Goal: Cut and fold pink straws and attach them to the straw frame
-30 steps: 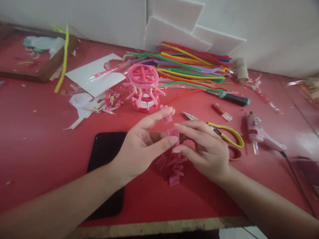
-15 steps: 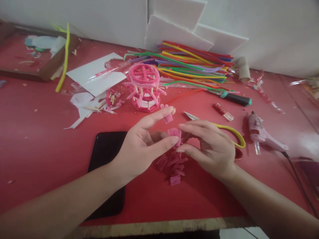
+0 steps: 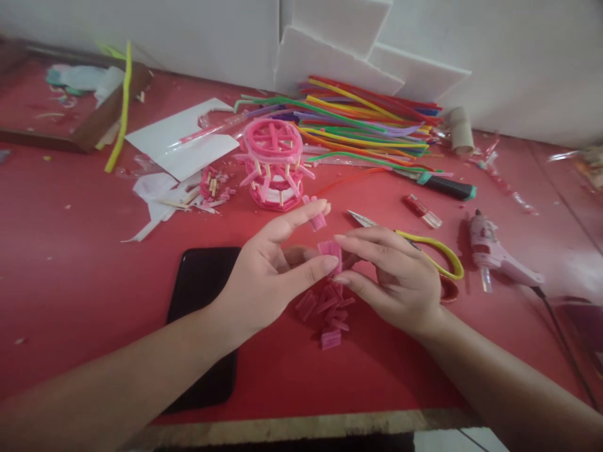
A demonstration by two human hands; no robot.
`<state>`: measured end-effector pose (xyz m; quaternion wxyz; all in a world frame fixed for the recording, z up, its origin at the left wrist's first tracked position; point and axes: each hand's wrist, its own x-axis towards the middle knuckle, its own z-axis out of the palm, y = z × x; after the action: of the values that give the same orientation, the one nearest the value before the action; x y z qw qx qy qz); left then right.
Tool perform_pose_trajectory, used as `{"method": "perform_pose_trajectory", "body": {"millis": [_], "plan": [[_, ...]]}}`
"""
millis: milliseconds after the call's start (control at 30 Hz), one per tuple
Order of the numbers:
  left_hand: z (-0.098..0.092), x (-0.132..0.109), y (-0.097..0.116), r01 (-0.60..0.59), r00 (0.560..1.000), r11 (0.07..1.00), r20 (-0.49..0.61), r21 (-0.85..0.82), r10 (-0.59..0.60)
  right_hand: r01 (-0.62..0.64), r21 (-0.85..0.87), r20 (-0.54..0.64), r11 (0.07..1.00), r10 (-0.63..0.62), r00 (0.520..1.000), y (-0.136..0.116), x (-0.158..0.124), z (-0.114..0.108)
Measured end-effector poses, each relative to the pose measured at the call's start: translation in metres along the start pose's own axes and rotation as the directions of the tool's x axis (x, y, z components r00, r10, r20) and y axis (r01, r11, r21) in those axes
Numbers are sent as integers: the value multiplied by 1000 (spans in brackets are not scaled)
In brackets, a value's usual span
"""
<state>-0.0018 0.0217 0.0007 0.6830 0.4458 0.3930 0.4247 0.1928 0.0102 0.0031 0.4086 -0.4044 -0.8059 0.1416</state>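
Over the table's front middle, my left hand [image 3: 264, 276] pinches a small flat bundle of short pink strips [image 3: 330, 251] with its thumb. Another little pink bundle [image 3: 315, 213] hangs at the index fingertip of the same hand. My right hand [image 3: 391, 276] closes its thumb and fingertips on the right edge of the first bundle. Below the fingers lies a loose pile of cut pink pieces [image 3: 325, 304], partly covered by the hands. Beyond them stands a round pink frame [image 3: 273, 144] of rings joined by small pale sticks.
A black phone [image 3: 202, 276] lies under my left forearm. Scissors [image 3: 438, 248] with a yellow handle sit behind my right hand. Further right are a glue gun [image 3: 494, 251] and a black-handled cutter [image 3: 447, 186]. Colourful pipe cleaners [image 3: 367, 125] lie at the back, beside white paper [image 3: 183, 144].
Both hands stay almost in place over the pink bundle. My right hand shifts very slightly left, its fingertips closer around the bundle's edge.
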Motion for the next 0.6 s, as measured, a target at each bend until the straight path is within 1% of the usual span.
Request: {"method": "perform_pose_trajectory", "body": {"millis": [267, 600], "plan": [[-2, -2, -2, -1, 1000, 1000, -13, -3, 1, 12, -7, 36, 1000, -12, 999, 4, 0, -1], [0, -4, -1, -34, 999, 999, -3, 18, 34, 37, 9, -22, 999, -37, 999, 3, 0, 0]]}}
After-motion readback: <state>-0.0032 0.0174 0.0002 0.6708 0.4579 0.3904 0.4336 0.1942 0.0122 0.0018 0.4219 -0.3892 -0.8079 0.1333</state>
